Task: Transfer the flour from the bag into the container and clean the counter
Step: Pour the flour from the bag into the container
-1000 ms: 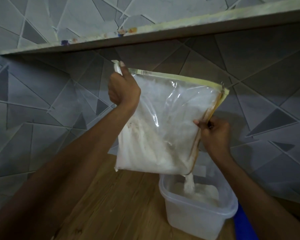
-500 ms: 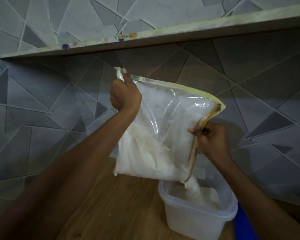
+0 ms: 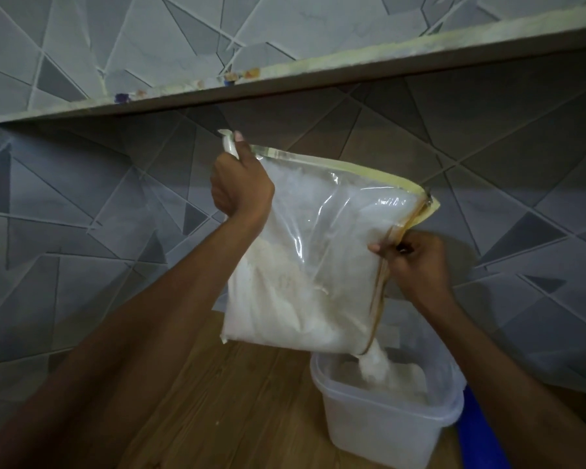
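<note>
White flour in tilted clear bag

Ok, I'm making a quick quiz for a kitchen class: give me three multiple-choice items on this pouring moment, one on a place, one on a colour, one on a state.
1. Where is the flour falling?
A. onto the counter
B. into the container
C. onto the shelf

2. What colour is the thing right of the container?
A. blue
B. red
C. green

3. How is the bag held?
A. lying flat
B. by one hand
C. lifted and tilted by both hands

Answers:
1 B, the stream drops from the bag's low corner into the tub.
2 A, the blue thing shows beside it.
3 C, the left hand grips the top corner, the right hand the open edge.
</note>
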